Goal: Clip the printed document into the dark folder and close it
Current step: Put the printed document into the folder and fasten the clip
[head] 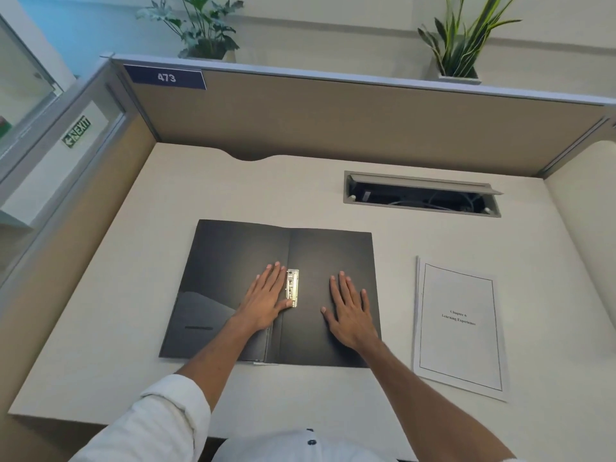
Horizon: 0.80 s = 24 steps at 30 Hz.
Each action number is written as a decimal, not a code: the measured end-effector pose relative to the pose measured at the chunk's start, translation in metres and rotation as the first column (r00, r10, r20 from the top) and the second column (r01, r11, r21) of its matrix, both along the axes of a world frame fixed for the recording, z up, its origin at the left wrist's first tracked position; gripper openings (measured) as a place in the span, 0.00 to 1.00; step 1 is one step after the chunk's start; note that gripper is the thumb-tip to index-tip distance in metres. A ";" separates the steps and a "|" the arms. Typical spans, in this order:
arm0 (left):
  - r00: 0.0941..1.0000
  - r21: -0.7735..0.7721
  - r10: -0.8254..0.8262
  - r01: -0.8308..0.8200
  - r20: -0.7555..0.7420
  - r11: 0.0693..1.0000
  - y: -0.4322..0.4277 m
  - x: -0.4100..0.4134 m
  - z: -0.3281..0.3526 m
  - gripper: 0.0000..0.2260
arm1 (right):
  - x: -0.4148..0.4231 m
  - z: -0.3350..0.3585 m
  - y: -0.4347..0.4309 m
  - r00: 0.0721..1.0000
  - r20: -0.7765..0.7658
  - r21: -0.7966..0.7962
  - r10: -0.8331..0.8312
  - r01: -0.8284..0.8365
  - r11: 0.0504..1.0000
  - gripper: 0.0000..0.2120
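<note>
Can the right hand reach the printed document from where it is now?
Probably yes. The right hand lies flat on the open folder, and the document lies just to its right with only bare desk between.

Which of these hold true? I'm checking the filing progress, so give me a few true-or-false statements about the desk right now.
1. The dark folder lies open on the white desk. True.
2. The white printed document is already clipped inside the folder. False: it lies on the desk to the right of the folder, apart from it.
3. Both hands press flat on the folder, the left hand beside the silver metal clip. True.
4. The right hand holds the document. False: it rests open on the folder's right half.
5. The grey cable hatch in the desk is shut. False: its lid is open.
</note>
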State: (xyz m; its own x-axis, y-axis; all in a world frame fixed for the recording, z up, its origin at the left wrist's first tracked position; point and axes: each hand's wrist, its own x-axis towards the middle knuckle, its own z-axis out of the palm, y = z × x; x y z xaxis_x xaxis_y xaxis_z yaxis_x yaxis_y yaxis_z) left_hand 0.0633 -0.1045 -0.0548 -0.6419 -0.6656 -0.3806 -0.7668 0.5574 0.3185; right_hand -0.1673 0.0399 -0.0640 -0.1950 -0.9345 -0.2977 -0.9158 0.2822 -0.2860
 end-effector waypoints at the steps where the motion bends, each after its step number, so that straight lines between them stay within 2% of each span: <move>1: 1.000 -0.010 0.004 -0.004 0.004 1.000 0.001 0.000 0.000 0.41 | 0.000 -0.002 0.001 1.000 -0.009 -0.003 0.002 -0.002 1.000 0.36; 7: 0.999 0.003 0.026 -0.026 0.020 1.000 0.002 -0.002 0.001 0.41 | 0.004 -0.006 0.001 0.999 -0.037 -0.013 -0.008 0.007 1.000 0.35; 11: 1.000 0.117 0.022 -0.020 -0.020 0.993 -0.004 0.000 0.006 0.47 | 0.003 -0.010 0.002 0.999 -0.035 -0.012 -0.001 0.001 1.000 0.36; 15: 0.996 0.182 0.029 -0.013 -0.087 0.983 -0.010 0.006 0.011 0.46 | 0.002 -0.012 0.002 0.999 -0.042 -0.008 -0.003 0.003 1.000 0.36; 16: 0.995 0.184 0.029 -0.010 -0.099 0.983 -0.009 0.007 0.013 0.43 | 0.002 -0.012 0.002 0.999 -0.042 -0.008 -0.002 0.002 1.000 0.36; 19: 0.989 0.142 -0.001 0.023 -0.148 0.990 -0.001 0.006 0.018 0.27 | 0.003 -0.011 0.002 0.999 -0.046 -0.012 -0.005 0.004 1.000 0.35; 24: 0.973 0.088 0.020 0.000 -0.228 0.996 0.015 0.005 0.017 0.23 | 0.003 -0.010 0.002 0.999 -0.044 0.001 -0.006 0.006 1.000 0.35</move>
